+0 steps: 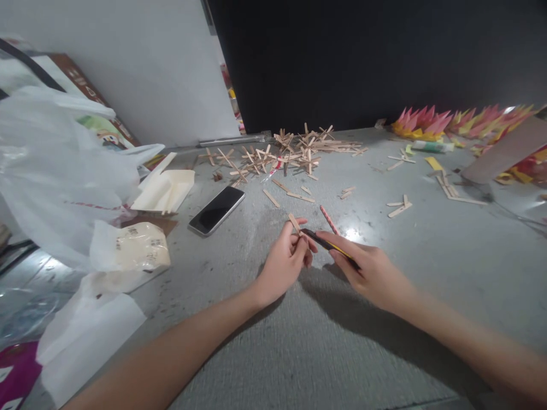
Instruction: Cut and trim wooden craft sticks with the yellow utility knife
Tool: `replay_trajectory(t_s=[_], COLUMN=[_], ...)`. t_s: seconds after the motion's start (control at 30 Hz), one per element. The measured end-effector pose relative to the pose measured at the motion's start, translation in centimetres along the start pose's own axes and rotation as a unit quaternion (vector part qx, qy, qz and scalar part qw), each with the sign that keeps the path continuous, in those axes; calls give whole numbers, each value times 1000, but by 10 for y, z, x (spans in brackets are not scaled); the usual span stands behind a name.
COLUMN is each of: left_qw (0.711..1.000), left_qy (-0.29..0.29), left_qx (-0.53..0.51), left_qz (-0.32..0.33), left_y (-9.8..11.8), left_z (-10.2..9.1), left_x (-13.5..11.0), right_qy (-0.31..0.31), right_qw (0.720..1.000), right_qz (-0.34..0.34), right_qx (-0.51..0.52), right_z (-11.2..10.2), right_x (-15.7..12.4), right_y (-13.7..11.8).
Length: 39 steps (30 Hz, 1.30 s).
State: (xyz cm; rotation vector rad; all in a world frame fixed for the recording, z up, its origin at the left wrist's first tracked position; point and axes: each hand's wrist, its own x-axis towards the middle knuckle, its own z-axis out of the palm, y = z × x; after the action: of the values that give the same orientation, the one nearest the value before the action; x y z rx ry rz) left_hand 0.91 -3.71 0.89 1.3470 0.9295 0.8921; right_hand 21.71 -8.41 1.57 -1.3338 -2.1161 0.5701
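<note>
Between the fingers of my left hand (287,259) a short wooden craft stick (294,222) is pinched, its far end poking up past the fingertips. My right hand (368,267) is closed around a black and yellow utility knife (329,244). The knife's front end meets the stick close to my left thumb; the blade itself is too small to make out. Just beyond my right hand lies a thin red-patterned stick (329,220) on the grey table. Several loose craft sticks (300,197) are scattered ahead of my left hand.
Behind the hands spreads a heap of crossed craft sticks (307,151). A phone (217,210) lies to the left, near a white plastic bag (64,182) and a paper tray (171,191). At the back right are pink and yellow folded-paper pieces (421,123) and a glue stick (431,147).
</note>
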Motion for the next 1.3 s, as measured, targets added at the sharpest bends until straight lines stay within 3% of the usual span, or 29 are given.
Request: replay_trajectory(t_s=[0.17, 0.47, 0.6, 0.77, 1.07, 1.3], left_qw=[999, 978, 970, 980, 998, 998], left_qy=[7, 18, 15, 5, 22, 45], left_qx=[33, 208, 239, 196, 12, 3], left_qz=[18, 29, 29, 44, 52, 52], left_y=[-4, -1, 2, -2, -8, -8], left_z=[-1, -4, -4, -5, 2, 1], left_x=[-1, -6, -7, -4, -2, -4], right_qy=[11, 21, 14, 24, 41, 13], right_qw=[1000, 997, 996, 999, 992, 951], right_qz=[-2, -15, -17, -12, 60, 147], right_qx=[-11, -76, -86, -36, 104, 272], right_z=[2, 9, 12, 11, 11, 18], right_x=[-1, -7, -10, -9, -5, -8], right_y=[-3, -12, -14, -16, -15, -14])
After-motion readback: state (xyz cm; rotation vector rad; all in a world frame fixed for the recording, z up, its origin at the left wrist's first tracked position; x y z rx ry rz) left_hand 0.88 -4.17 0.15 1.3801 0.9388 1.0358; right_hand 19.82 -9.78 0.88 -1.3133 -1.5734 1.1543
